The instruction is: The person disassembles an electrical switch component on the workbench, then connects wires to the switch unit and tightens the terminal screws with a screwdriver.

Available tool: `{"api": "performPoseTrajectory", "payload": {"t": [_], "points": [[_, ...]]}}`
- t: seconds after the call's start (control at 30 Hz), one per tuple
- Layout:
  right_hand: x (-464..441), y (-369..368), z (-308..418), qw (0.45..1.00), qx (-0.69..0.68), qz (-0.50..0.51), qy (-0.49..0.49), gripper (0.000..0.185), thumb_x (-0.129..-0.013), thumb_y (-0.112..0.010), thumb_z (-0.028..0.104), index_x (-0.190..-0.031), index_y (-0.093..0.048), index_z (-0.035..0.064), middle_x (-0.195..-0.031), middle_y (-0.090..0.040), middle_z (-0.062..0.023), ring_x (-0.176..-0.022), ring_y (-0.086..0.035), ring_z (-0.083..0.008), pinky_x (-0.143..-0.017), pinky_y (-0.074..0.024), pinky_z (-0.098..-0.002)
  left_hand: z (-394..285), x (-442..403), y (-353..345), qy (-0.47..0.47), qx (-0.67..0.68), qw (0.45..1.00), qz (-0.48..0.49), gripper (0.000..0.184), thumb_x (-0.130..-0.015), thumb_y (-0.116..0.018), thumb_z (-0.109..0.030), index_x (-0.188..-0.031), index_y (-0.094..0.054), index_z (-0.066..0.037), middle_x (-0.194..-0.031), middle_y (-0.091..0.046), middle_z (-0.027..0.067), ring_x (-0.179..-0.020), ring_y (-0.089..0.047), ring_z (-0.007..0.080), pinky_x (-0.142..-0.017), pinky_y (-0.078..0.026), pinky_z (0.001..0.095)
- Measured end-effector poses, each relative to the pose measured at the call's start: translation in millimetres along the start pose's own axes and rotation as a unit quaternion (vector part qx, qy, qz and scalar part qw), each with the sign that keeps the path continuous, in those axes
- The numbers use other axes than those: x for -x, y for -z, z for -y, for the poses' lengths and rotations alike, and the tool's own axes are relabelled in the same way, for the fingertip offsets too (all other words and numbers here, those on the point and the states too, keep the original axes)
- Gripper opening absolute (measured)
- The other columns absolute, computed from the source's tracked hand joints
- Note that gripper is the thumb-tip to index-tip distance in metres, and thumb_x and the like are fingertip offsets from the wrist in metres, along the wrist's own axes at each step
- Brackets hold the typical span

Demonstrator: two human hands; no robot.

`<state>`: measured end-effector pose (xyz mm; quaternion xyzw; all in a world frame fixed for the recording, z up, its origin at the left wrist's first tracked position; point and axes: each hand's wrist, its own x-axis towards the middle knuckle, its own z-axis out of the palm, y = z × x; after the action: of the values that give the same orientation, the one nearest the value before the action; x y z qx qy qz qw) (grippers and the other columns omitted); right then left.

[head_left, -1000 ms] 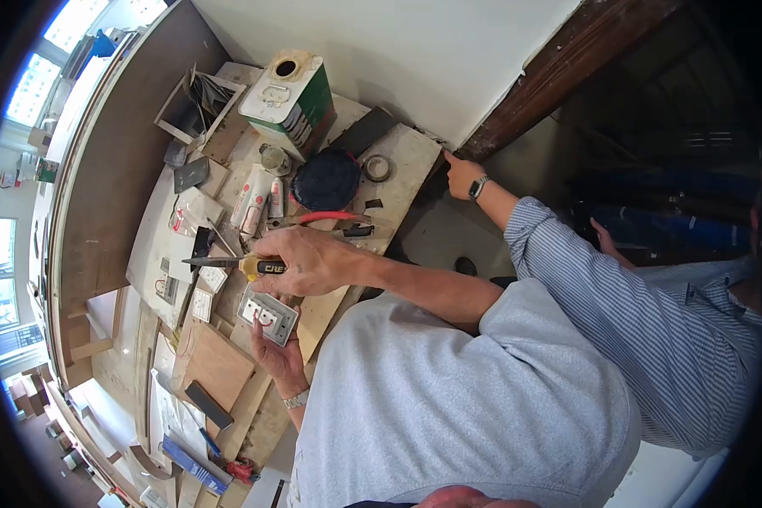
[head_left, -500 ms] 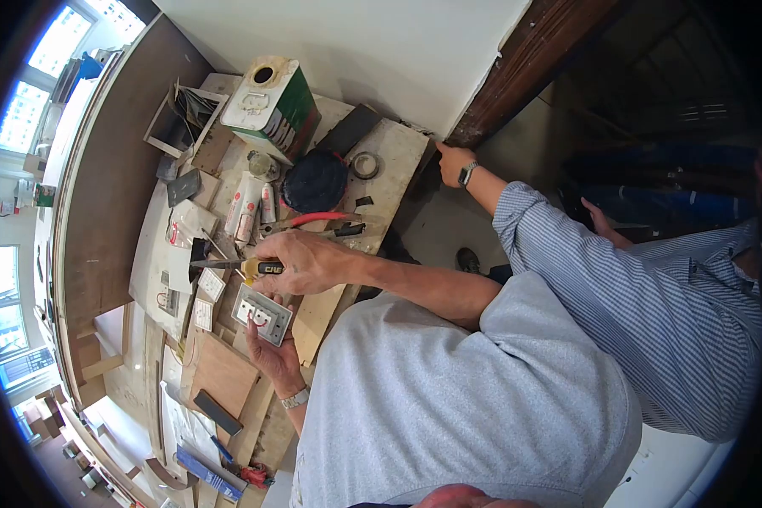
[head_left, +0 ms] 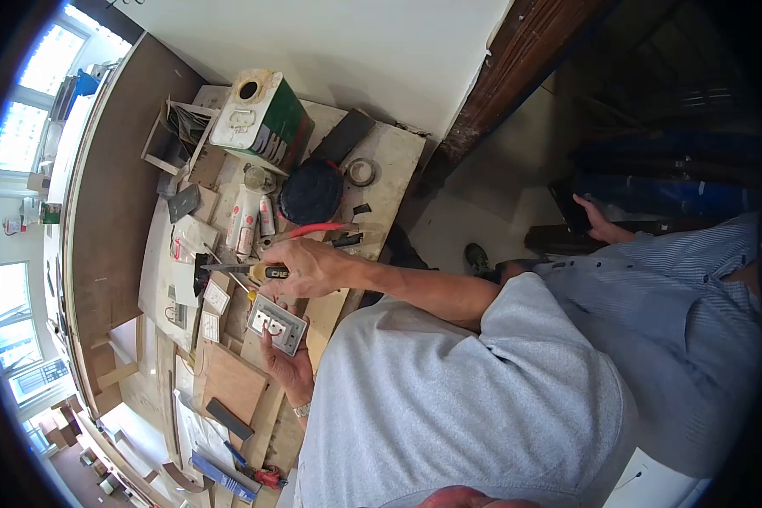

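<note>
My left hand [head_left: 289, 372], with a metal watch band at its wrist, holds a white electrical wall plate [head_left: 277, 325]. The plate's terminal side with short red wire loops faces me, and my thumb lies against it. Just above, my right hand [head_left: 306, 267] is closed around a hand tool with a yellow-and-black handle [head_left: 276, 272]. Its grey metal end points left, toward a small black piece [head_left: 201, 275] on the bench; its exact kind is unclear. A thin yellow-handled tool [head_left: 251, 295] shows below it, partly hidden.
The cluttered bench [head_left: 398, 161] holds a green-and-white can [head_left: 267, 127], a dark round pad [head_left: 311, 190], a tape roll [head_left: 361, 173], white tubes [head_left: 244, 222] and red-handled pliers [head_left: 313, 229]. Below lie a wooden board [head_left: 233, 381] and a blue saw [head_left: 224, 477]. A co-worker's hand [head_left: 599, 218] holds a dark flat object.
The co-worker's arm that reached to the bench corner has drawn back. My view has shifted slightly. My hands keep the same holds on the wall plate and the tool.
</note>
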<state>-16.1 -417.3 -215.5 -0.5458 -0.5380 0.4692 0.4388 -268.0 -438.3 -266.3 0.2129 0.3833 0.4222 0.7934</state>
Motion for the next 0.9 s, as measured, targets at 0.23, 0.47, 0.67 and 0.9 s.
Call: {"api": "performPoseTrajectory", "payload": {"t": [0.23, 0.47, 0.67, 0.9], "points": [[17.6, 17.5, -38.6, 0.998, 0.009, -0.054, 0.018, 0.041, -0.092, -0.081, 0.033, -0.103, -0.065, -0.0027, -0.094, -0.068, -0.0154, -0.093, -0.07, -0.0239, -0.078, -0.052, -0.0385, 4.0, -8.6, -20.0, 0.004, -0.015, 1.0, -0.017, 0.064, -0.104, -0.065, -0.031, -0.158, -0.041, -0.006, -0.145, -0.061, 0.0221, -0.133, -0.063, 0.0366, -0.109, -0.055, 0.0583], [62.3, 67.8, -54.8, 0.961, -0.163, -0.21, 0.082, 0.042, -0.094, -0.078, 0.019, -0.126, -0.055, 0.0045, -0.109, -0.067, -0.0127, -0.105, -0.071, -0.0249, -0.099, -0.0552, -0.0384, 5.6, -22.6, -37.8, 0.01, -0.015, 1.0, 0.001, 0.064, -0.104, -0.065, -0.03, -0.159, -0.04, -0.009, -0.145, -0.061, 0.0231, -0.133, -0.061, 0.0399, -0.108, -0.055, 0.0594], [110.6, 112.0, -182.7, 0.937, 0.037, -0.345, -0.048, 0.019, -0.105, -0.065, 0.017, -0.118, -0.059, 0.0052, -0.104, -0.063, -0.0084, -0.09, -0.061, -0.0204, -0.084, -0.0518, -0.0349, 10.4, -38.1, -55.6, 0.022, -0.009, 1.0, -0.014, 0.063, -0.104, -0.065, -0.029, -0.159, -0.04, -0.012, -0.146, -0.059, 0.0228, -0.135, -0.06, 0.0409, -0.108, -0.055, 0.06], [129.4, 122.0, -294.1, 0.868, 0.043, -0.494, -0.007, 0.022, -0.109, -0.064, 0.02, -0.126, -0.059, 0.007, -0.113, -0.06, -0.0061, -0.101, -0.057, -0.0172, -0.096, -0.0494, -0.0331, 13.3, -44.1, -61.7, 0.016, -0.034, 0.999, 0.0, 0.057, -0.105, -0.062, -0.032, -0.154, -0.047, -0.006, -0.143, -0.063, 0.0201, -0.134, -0.063, 0.0389, -0.111, -0.052, 0.0604]]}}
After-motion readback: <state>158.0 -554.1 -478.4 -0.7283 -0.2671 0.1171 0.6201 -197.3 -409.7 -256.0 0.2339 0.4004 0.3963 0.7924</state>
